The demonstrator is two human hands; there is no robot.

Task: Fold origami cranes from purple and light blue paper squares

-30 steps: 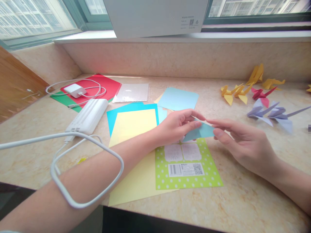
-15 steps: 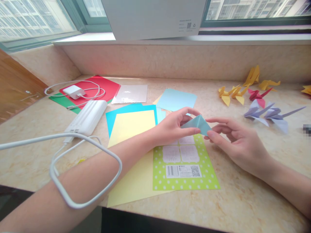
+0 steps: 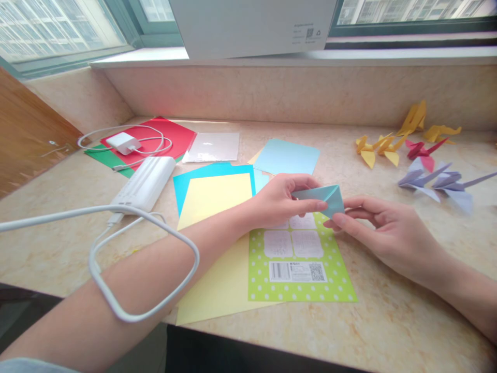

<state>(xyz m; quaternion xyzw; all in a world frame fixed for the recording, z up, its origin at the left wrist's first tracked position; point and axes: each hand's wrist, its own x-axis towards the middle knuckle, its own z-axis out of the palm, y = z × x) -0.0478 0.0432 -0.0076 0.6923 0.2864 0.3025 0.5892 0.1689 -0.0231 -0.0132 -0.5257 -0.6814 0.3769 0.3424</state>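
Note:
A small folded piece of light blue paper (image 3: 330, 199) is held between both hands, above the top of a green dotted sheet (image 3: 303, 290) with a barcode label. My left hand (image 3: 289, 199) pinches it from the left, thumb in front and fingers behind. At its lower right corner, the thumb and fingertips of my right hand (image 3: 382, 223) close on the paper. A crease runs diagonally across its right part. Part of the paper's left side is hidden by my left fingers.
Yellow paper (image 3: 217, 199) and blue paper (image 3: 182, 191) lie under or beside my left forearm. A white power bank (image 3: 145, 184) with a looping cable (image 3: 196, 259) is at left. Yellow cranes (image 3: 367, 150), a red crane (image 3: 421, 150) and purple cranes (image 3: 452, 181) stand at right.
The folded blue paper has turned in my fingers, its peak now toward the right instead of the middle. My view has shifted slightly. Both hands still grip the paper.

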